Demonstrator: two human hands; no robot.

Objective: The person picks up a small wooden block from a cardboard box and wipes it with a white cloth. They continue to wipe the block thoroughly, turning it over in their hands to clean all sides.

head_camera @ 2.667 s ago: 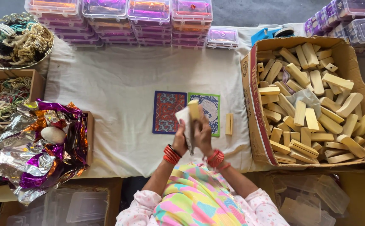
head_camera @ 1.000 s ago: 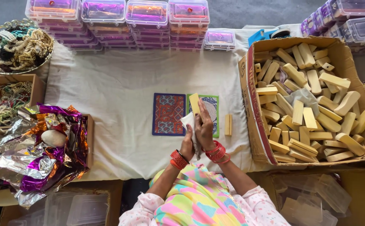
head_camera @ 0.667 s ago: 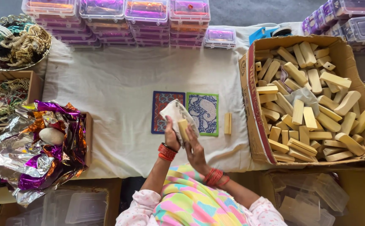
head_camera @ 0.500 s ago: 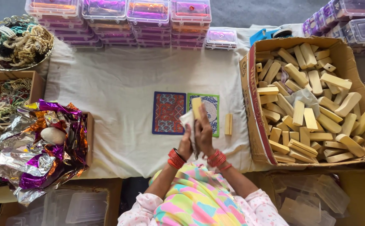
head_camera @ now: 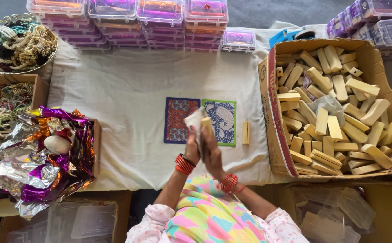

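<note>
Both hands meet above the middle of the cloth-covered surface (head_camera: 128,99). The left hand (head_camera: 192,146) has its fingers closed on a pale cloth (head_camera: 194,120), and the right hand (head_camera: 211,150) has its fingers wrapped around a small wooden block (head_camera: 205,124), which is pressed against the cloth. Red bangles (head_camera: 184,164) ring both wrists. Just beneath the hands lie two patterned cards, a red-and-blue one (head_camera: 178,119) and a green-edged one (head_camera: 223,119), side by side. Another block (head_camera: 246,133) lies just right of the cards. A cardboard box (head_camera: 272,135) full of blocks stands at the right, crumpled foil (head_camera: 47,157) lies at the left, and stacked plastic cases (head_camera: 128,20) line the far edge
</note>
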